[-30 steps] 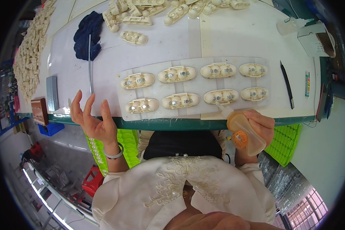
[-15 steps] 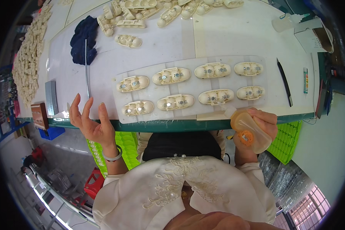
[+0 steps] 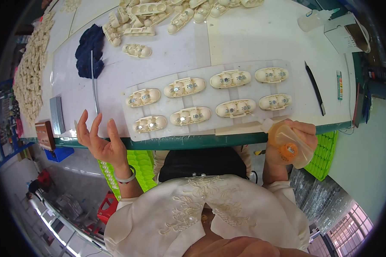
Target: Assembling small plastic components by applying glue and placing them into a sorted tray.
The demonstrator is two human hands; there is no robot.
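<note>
A grey rod [image 3: 94, 92] overlaps the blue cloth [image 3: 86, 47] beyond the left hand [image 3: 103, 145].

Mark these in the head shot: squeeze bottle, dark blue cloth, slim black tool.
Squeeze bottle [image 3: 290, 138]: head view, on the translucent body.
Dark blue cloth [image 3: 86, 48]: head view, on the crumpled middle, beside the thin rod.
Slim black tool [image 3: 315, 87]: head view, midway along its shaft.

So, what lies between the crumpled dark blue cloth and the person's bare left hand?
A thin grey rod: the head view shows one end on the cloth, the other close to the left hand.
</note>
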